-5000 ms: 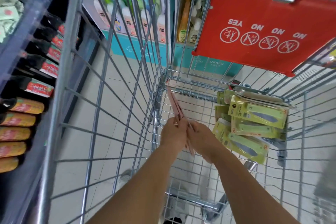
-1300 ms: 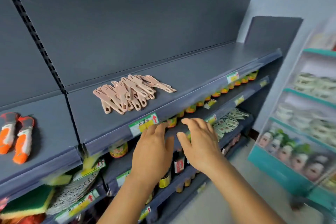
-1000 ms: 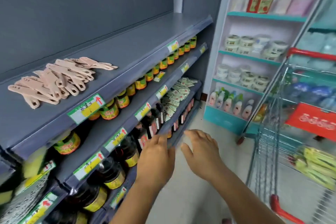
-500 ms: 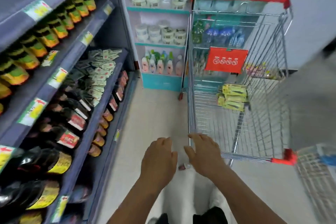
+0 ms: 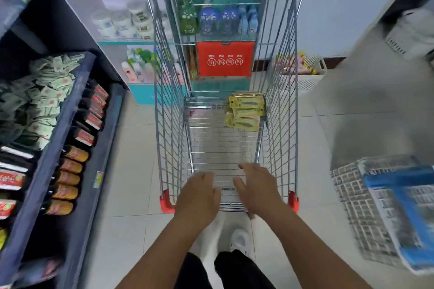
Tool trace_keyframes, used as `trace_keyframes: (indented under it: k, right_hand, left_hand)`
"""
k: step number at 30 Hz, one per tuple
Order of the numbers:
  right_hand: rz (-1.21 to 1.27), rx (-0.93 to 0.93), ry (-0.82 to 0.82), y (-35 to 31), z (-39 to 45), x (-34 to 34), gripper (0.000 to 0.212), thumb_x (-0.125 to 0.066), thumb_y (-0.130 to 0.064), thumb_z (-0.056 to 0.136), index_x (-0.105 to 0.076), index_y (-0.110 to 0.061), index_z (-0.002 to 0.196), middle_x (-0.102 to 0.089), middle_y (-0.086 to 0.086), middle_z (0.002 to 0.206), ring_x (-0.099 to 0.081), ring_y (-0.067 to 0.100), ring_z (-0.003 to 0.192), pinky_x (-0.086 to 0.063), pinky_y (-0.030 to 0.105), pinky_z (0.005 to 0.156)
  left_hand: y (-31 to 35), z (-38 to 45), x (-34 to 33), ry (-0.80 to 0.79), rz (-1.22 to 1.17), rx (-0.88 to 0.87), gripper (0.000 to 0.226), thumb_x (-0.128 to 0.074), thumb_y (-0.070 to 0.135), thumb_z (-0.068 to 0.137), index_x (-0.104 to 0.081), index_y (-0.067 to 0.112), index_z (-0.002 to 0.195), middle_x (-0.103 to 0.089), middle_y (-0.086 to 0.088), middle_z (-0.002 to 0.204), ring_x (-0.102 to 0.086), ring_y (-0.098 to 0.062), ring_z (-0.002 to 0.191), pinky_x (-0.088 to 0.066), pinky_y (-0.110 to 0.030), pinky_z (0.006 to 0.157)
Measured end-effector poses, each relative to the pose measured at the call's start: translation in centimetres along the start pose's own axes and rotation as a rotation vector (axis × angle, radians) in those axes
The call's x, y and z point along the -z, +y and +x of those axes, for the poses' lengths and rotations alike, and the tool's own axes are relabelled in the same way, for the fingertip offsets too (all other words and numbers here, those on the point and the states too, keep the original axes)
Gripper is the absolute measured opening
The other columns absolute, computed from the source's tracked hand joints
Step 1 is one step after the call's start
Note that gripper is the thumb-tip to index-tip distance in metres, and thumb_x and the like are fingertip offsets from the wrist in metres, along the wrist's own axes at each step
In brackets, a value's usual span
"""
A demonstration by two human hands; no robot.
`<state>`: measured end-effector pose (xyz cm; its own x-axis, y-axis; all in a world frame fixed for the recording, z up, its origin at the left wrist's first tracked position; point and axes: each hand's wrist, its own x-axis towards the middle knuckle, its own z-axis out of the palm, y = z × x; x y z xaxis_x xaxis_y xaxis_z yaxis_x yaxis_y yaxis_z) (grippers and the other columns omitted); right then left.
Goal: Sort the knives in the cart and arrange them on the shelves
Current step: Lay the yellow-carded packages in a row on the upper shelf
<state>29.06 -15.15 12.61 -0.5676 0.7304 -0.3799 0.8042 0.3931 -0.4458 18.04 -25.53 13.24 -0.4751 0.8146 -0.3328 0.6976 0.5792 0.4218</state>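
Dark blue-grey metal shelves (image 5: 50, 148) run down the left of the aisle, their lower tiers packed with crinkled pale-green sachets (image 5: 40, 98) and rows of dark glass bottles (image 5: 88, 119) with red and amber labels. Beyond them, a teal-edged white rack (image 5: 117, 42) holds squat round tubs and slim plastic bottles. At centre stands a wire shopping cart (image 5: 279, 91) of bright steel mesh with red plastic corner bumpers and a red fold-down flap (image 5: 225, 58) printed with white circular symbols. The packaged knives (image 5: 245, 111), flat yellow-green cards with a grey blade shape on each, lie stacked in the far right corner of the cart's basket floor. A person's left hand (image 5: 197, 192) and right hand (image 5: 257, 185) hover, palms down, over the cart's near rim, fingers loosely spread and relaxed, gripping nothing, well apart from the knives. Below, black trousers and a white shoe (image 5: 240, 240) stand on glossy pale tiles. At right, a blurred wire basket (image 5: 359, 206) carries a blue-and-white package (image 5: 408, 213).
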Motion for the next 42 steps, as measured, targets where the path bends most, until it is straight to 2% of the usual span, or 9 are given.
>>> trace_keyframes:
  k: [7,11,20,26,30,33,36,39,42]
  right_hand:
    - [0.070,-0.028,0.020,3.0,5.0,2.6,0.045,-0.044,-0.033,0.095,-0.043,-0.017,0.137,-0.048,0.005,0.138,-0.044,0.023,0.126,-0.034,0.036,0.104]
    - [0.107,-0.039,0.052,3.3,8.4,3.6,0.046,-0.045,-0.032,0.096,-0.043,-0.014,0.137,-0.049,0.006,0.137,-0.045,0.023,0.125,-0.036,0.036,0.104]
    - [0.133,-0.073,0.118,2.3,19.3,4.6,0.044,-0.047,-0.029,0.095,-0.044,-0.017,0.137,-0.051,0.005,0.135,-0.047,0.023,0.121,-0.039,0.035,0.098]
    - [0.119,-0.156,0.125,2.5,27.0,4.1,0.048,-0.053,-0.024,0.091,-0.042,-0.016,0.137,-0.051,0.009,0.133,-0.048,0.026,0.120,-0.041,0.035,0.097]
    - [0.052,-0.175,0.125,3.6,31.7,3.2,0.060,-0.059,-0.023,0.086,-0.035,-0.019,0.142,-0.045,0.009,0.138,-0.046,0.029,0.121,-0.041,0.037,0.098]
    - [-0.043,-0.184,0.097,4.5,35.0,2.3,0.072,-0.062,-0.026,0.086,-0.025,-0.016,0.146,-0.037,0.007,0.147,-0.039,0.030,0.129,-0.034,0.037,0.106]
    - [-0.162,-0.182,0.079,5.5,38.6,1.3,0.074,-0.063,-0.024,0.084,-0.024,-0.016,0.146,-0.031,0.008,0.150,-0.030,0.030,0.135,-0.027,0.038,0.109]
    - [-0.232,-0.176,0.036,6.5,42.4,0.3,0.080,-0.064,-0.021,0.083,-0.018,-0.019,0.149,-0.023,0.008,0.155,-0.023,0.031,0.140,-0.026,0.044,0.113]
    - [-0.327,-0.133,0.027,7.5,45.5,-0.5,0.083,-0.064,-0.018,0.080,-0.017,-0.020,0.149,-0.026,0.010,0.153,-0.024,0.032,0.140,-0.022,0.044,0.115]
  left_hand:
    - [3.3,6.0,-0.2,-0.023,0.024,0.039,0.048,-0.040,0.032,0.098,-0.032,0.023,0.144,-0.037,0.001,0.147,-0.034,-0.017,0.133,-0.033,-0.032,0.104]
    - [4.2,10.2,0.3,-0.009,0.046,0.027,0.047,-0.040,0.031,0.098,-0.032,0.022,0.144,-0.042,-0.001,0.141,-0.040,-0.019,0.127,-0.039,-0.034,0.098]
    - [2.6,22.0,0.7,-0.005,0.002,-0.010,0.048,-0.041,0.030,0.096,-0.030,0.024,0.143,-0.044,-0.001,0.136,-0.043,-0.020,0.122,-0.042,-0.032,0.088]
    - [0.9,29.5,0.6,-0.011,-0.044,-0.031,0.052,-0.044,0.029,0.095,-0.026,0.022,0.144,-0.045,-0.003,0.136,-0.045,-0.020,0.121,-0.044,-0.035,0.089]
    - [0.1,33.9,-0.8,-0.043,-0.052,-0.046,0.057,-0.044,0.028,0.096,-0.021,0.018,0.147,-0.041,-0.007,0.141,-0.044,-0.023,0.124,-0.043,-0.037,0.094]
    - [-0.2,36.6,-2.4,-0.106,-0.023,-0.037,0.059,-0.043,0.029,0.097,-0.017,0.015,0.148,-0.038,-0.009,0.144,-0.041,-0.025,0.127,-0.042,-0.038,0.097]
    - [-0.8,39.1,-4.1,-0.158,-0.026,-0.032,0.064,-0.043,0.028,0.097,-0.010,0.018,0.150,-0.031,-0.008,0.148,-0.038,-0.026,0.130,-0.040,-0.039,0.100]
    - [-1.5,41.3,-5.5,-0.160,-0.050,-0.038,0.067,-0.045,0.023,0.095,-0.007,0.021,0.151,-0.028,-0.005,0.150,-0.037,-0.026,0.131,-0.040,-0.039,0.101]
    - [-1.8,43.6,-6.8,-0.133,-0.041,-0.064,0.073,-0.048,0.016,0.093,-0.004,0.022,0.152,-0.025,-0.006,0.152,-0.036,-0.027,0.132,-0.039,-0.041,0.104]
